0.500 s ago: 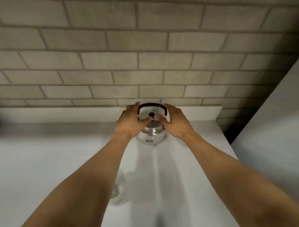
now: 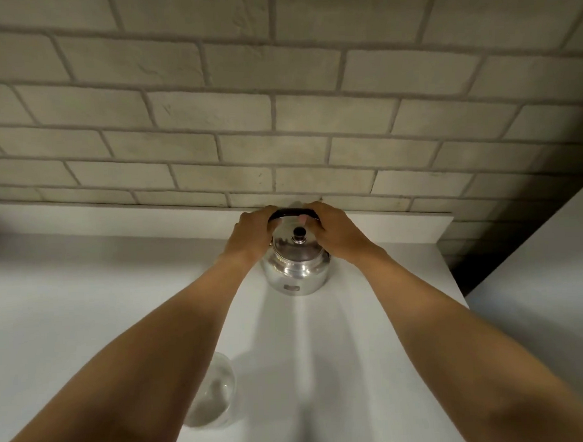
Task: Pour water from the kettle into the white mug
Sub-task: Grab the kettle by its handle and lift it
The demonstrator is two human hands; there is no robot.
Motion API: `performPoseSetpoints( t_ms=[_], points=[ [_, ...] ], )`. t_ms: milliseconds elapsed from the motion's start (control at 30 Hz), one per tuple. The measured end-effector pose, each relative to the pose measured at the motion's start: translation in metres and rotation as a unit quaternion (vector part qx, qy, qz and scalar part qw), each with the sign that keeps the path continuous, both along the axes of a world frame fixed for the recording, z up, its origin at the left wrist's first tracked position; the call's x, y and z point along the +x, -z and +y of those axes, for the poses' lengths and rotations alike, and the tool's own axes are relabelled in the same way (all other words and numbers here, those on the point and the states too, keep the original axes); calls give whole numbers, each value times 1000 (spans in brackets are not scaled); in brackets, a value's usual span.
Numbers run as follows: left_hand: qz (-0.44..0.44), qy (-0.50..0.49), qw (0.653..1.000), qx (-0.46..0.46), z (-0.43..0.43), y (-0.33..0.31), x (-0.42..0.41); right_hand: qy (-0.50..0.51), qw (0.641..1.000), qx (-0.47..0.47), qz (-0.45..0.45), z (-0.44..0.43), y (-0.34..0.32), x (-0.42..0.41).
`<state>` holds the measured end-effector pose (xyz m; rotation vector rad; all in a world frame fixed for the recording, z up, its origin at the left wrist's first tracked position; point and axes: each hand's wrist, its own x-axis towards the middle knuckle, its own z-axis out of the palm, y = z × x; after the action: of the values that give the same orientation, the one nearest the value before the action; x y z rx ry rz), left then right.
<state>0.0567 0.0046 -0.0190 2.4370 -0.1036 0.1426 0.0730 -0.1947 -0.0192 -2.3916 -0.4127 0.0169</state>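
Observation:
A shiny steel kettle (image 2: 297, 272) with a black arched handle and a black lid knob stands on the white counter (image 2: 87, 313) close to the back ledge. My left hand (image 2: 254, 234) grips the handle's left end and my right hand (image 2: 337, 230) grips its right end, fingers curled over the black bar. Near the front, half hidden under my left forearm, stands a clear glass vessel (image 2: 215, 391). No white mug shows in this view.
A grey brick wall (image 2: 279, 121) rises behind a low white ledge (image 2: 400, 227). The counter ends at the right, with a dark gap and a white cabinet side (image 2: 537, 293) beyond it.
Both hands have slid up from the kettle's sides and closed over the handle. The lid and its knob, which the fingers touched before, now show between the hands.

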Motion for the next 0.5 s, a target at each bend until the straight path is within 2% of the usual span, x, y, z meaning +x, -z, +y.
performPoseSetpoints(
  t_ms=[200,400,500],
  points=[
    [4,7,1000,3,2,-13,-18,-2,1000,5,0,-10,-21,-20],
    [-71,25,997,9,-3,-48,-68,25,997,45,-60,-9,-63,-68],
    [-115,37,992,19,-5,-66,-99,33,996,32,-77,-11,-83,-92]
  ],
)
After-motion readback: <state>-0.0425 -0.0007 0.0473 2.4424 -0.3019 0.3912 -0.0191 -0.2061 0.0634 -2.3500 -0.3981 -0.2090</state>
